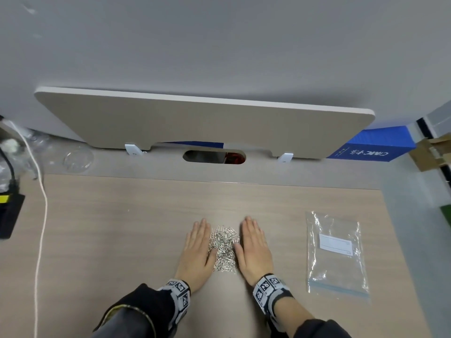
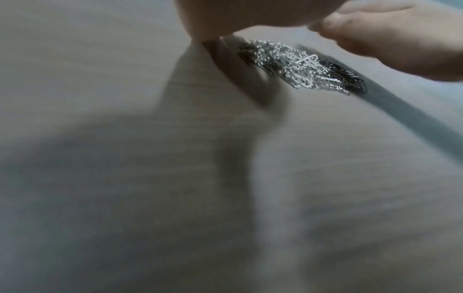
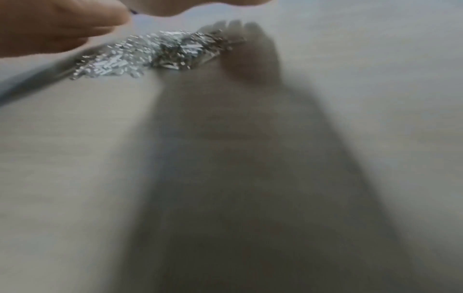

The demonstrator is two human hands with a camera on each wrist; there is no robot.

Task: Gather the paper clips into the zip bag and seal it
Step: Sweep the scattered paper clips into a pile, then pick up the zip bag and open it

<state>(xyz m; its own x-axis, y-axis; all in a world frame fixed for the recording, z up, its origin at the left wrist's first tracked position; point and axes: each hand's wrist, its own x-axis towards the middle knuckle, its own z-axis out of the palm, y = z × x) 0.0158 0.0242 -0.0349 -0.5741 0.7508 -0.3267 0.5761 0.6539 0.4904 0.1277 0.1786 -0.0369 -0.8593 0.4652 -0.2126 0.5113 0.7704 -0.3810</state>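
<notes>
Clips point(image 1: 224, 248) heaped between flat, straight-fingered left hand point(image 1: 198, 254) and right hand point(image 1: 254, 252), neither gripping; bag point(image 1: 336, 254) well apart rightward, nearer right hand.

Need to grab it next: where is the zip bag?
In the head view, the zip bag lies flat on the desk, right of the right hand.

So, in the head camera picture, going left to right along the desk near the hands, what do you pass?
White cord → left hand → paper clips → right hand → zip bag.
</notes>
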